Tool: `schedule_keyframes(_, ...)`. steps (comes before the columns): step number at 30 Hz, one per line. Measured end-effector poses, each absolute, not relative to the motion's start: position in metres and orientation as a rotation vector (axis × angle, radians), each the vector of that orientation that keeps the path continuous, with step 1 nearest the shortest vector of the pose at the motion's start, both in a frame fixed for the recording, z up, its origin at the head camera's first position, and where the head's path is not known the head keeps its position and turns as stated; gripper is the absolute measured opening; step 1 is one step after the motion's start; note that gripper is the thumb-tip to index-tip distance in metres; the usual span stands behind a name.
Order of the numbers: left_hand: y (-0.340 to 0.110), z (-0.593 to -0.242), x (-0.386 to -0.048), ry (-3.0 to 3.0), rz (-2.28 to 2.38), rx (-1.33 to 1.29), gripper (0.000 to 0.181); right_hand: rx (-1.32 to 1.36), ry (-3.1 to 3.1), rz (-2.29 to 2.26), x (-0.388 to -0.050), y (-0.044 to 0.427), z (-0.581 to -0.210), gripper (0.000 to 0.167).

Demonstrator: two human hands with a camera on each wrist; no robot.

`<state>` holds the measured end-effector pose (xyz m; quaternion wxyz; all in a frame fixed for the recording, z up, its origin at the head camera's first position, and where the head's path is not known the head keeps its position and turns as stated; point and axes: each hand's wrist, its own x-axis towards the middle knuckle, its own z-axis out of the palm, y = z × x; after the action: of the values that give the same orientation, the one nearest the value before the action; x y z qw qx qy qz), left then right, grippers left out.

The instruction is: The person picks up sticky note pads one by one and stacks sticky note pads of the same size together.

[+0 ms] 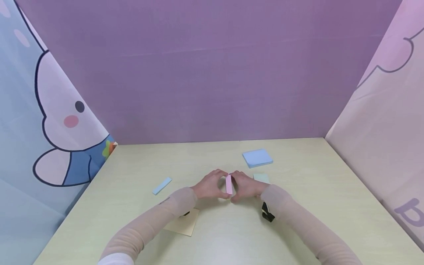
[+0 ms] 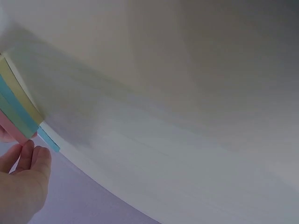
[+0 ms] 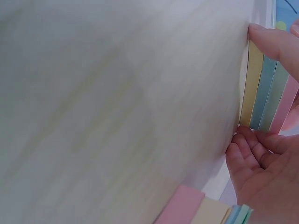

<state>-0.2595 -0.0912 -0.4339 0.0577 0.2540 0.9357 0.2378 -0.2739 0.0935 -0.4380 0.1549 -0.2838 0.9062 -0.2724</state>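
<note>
Between both hands, a stack of narrow sticky note pads point(image 1: 229, 184) stands over the middle of the table. Its yellow, blue, green and pink layers show in the right wrist view point(image 3: 266, 91). My left hand point(image 1: 210, 186) pinches the stack from the left, thumb at the near end and fingers at the far end. From the other side my right hand point(image 1: 246, 186) holds the same two ends. A light green pad point(image 1: 261, 178) lies by the right wrist, partly covered. Beneath the left forearm is a pale yellow pad point(image 1: 185, 224).
A single blue strip point(image 1: 162, 186) lies to the left on the table point(image 1: 232, 235). Farther back on the right sits a blue pad point(image 1: 257, 157). Pink, cream, blue and green pieces point(image 3: 180, 205) edge into the right wrist view. A purple backdrop point(image 1: 215, 73) rises behind.
</note>
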Motion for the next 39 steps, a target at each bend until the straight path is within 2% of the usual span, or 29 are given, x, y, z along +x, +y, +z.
schedule_keyframes(10,-0.0904,-0.4335,-0.2592,2.822,0.718,0.739,0.08,-0.812,2.596,-0.792,-0.2729,0.0938,-0.4382,0.088)
schedule_keyframes(39,-0.0898,-0.4296,-0.2606,2.791,0.742,0.744,0.075,-0.77,2.597,-0.795,-0.272,0.0927,-0.4363,0.084)
